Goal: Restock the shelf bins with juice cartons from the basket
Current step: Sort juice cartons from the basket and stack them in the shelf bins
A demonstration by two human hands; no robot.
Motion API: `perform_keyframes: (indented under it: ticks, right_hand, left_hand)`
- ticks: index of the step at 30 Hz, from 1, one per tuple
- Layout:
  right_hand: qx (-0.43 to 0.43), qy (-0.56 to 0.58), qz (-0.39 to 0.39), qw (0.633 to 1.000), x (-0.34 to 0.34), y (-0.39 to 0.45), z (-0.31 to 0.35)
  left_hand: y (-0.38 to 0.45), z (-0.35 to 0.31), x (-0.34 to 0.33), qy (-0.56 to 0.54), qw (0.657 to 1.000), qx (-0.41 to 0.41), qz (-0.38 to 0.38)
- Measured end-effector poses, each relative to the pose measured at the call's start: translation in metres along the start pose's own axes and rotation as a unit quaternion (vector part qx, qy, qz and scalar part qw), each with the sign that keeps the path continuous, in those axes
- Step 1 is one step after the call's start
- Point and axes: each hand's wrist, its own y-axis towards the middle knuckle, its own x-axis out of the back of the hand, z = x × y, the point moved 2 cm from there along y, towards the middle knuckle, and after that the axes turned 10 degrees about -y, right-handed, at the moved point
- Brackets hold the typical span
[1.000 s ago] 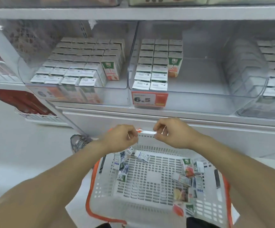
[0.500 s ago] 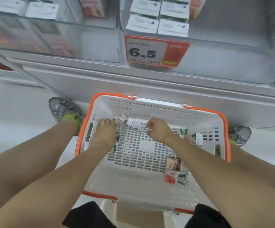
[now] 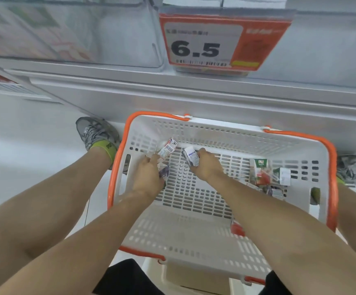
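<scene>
Cartons remain: my left hand [image 3: 149, 177] grips one carton [image 3: 167, 149], my right hand [image 3: 204, 167] another carton [image 3: 191, 155], with a few cartons [image 3: 264, 173] loose in the basket [image 3: 194, 235] beyond my right.

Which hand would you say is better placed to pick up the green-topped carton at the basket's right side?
The right hand: it is nearer the green-topped carton, though it already grips a white carton. The left hand is farther away.

Perforated matt white plastic basket [image 3: 194, 235] with glossy orange rim; printed card cartons [image 3: 261, 173]; clear glossy plastic bins [image 3: 117, 39] above.
</scene>
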Motion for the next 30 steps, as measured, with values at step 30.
perform_keyframes:
  ticks: [30]
  right_hand:
    - [0.085,0.39,0.102,0.911,0.276,-0.271,0.011]
  left_hand:
    - [-0.132,-0.205,0.207,-0.623,0.748,-0.179,0.14]
